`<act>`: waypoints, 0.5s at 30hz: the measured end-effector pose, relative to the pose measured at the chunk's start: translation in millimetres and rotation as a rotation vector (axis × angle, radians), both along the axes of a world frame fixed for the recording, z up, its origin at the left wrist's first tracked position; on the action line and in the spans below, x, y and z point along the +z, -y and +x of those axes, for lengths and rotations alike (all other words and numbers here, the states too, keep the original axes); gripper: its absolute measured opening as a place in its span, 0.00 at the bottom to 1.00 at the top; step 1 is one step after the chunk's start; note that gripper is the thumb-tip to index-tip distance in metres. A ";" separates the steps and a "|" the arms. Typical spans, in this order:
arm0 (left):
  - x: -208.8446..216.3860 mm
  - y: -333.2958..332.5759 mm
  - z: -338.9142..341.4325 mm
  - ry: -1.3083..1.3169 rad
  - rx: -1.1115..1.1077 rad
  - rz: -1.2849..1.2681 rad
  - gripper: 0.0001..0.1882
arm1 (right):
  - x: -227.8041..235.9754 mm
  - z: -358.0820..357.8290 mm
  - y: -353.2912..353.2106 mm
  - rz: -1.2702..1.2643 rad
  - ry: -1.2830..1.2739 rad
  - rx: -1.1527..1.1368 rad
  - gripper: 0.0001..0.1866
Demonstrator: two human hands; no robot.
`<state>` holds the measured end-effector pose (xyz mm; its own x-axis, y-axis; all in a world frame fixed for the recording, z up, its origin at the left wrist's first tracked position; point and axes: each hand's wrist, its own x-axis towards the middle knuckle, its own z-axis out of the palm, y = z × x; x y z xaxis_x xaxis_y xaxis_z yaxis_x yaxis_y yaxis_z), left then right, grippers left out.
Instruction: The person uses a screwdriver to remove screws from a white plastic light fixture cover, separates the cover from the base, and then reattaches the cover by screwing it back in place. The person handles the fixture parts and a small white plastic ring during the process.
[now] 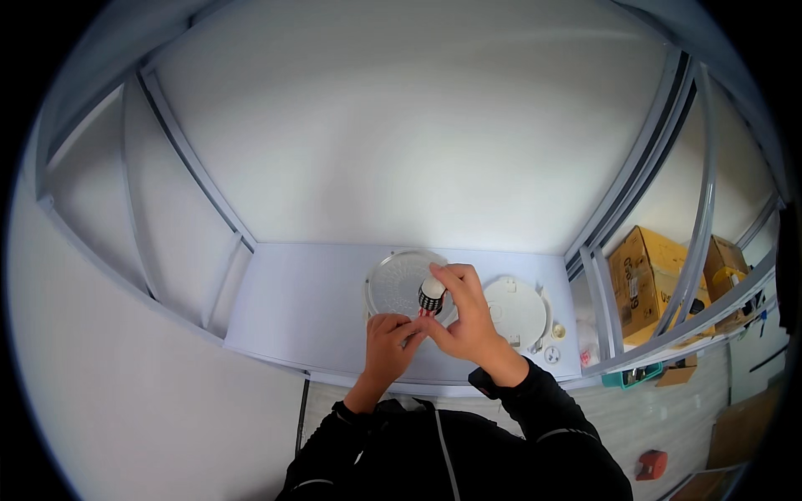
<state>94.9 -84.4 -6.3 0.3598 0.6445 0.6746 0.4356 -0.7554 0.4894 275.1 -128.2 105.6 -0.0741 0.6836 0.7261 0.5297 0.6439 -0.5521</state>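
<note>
Over the table, my right hand point(466, 316) grips a small cylinder point(432, 291) with a white rounded top and a black-and-white patterned band. Red bits, perhaps wires, show at its lower end. My left hand point(391, 342) is closed in a pinch at that red end, its fingertips meeting the right fingers. What exactly they pinch is too small to tell. Behind and below the hands lies a round clear patterned dish point(391, 285) with a silvery rim, partly covered by the right hand and the cylinder.
A white round plate point(520, 311) lies right of my hands, partly behind the right one. Small parts, including a yellowish round piece point(558, 331) and a white disc point(552, 355), sit beside it. Grey frame posts point(601, 301) edge the table; cardboard boxes point(647, 280) stand beyond.
</note>
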 end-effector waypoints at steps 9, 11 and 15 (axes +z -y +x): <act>2.5 0.4 -0.3 0.018 -0.011 0.014 0.08 | -6.3 0.0 0.0 0.011 0.044 -0.017 0.35; 2.6 0.9 -0.9 0.018 -0.010 0.016 0.09 | -7.2 -3.3 3.2 0.007 0.056 -0.068 0.35; 0.9 0.3 -2.8 0.032 -0.022 0.007 0.09 | 5.4 -7.3 -0.3 0.068 -0.041 0.020 0.37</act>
<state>92.1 -84.7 -5.4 0.3514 0.6318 0.6909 0.4031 -0.7681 0.4975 267.8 -127.9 110.9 -0.0567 0.6314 0.7734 0.4941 0.6909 -0.5278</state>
